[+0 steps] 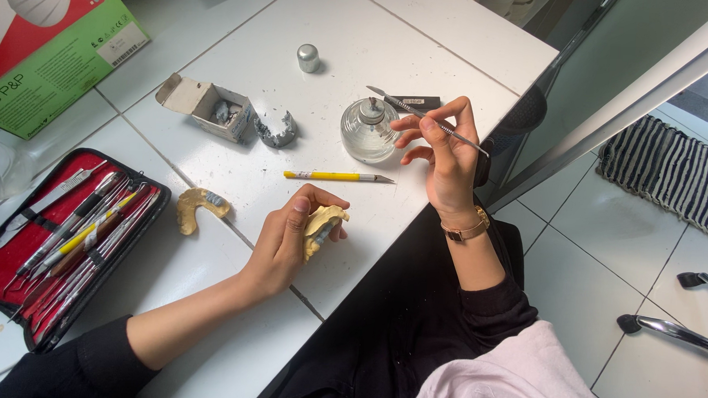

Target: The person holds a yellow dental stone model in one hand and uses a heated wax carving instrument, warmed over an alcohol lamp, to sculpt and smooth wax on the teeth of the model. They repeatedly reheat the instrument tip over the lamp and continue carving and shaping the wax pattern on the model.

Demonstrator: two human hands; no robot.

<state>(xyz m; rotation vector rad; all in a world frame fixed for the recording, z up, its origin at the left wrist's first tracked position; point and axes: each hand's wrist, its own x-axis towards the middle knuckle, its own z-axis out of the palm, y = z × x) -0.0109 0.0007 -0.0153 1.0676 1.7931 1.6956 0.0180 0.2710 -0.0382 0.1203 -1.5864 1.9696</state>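
at the centre of the frame we see a yellow dental cast (pixel 322 225) clamped in the left hand (pixel 290 240), fingers curled around it and thumb on top, held just over the near edge of the white tabletop (pixel 360 34). to the right and a little higher, the right hand (pixel 442 159) pinches a thin metal instrument (pixel 420 115) between thumb and fingertips, its blade tip reaching up-left over a round glass spirit burner (pixel 368 133). between the two hands a yellow-handled knife (pixel 335 176) lies flat on the tabletop. left of the left hand rests a second yellow cast (pixel 197 208), and beyond it, at the lower left, an open red-lined case of metal tools (pixel 62 236). higher up sit a small open cardboard box (pixel 204 103), a grey arch-shaped piece (pixel 275 131) just beside it, and a small metal cap (pixel 308 58). a gold wristwatch (pixel 467 226) circles the right wrist.
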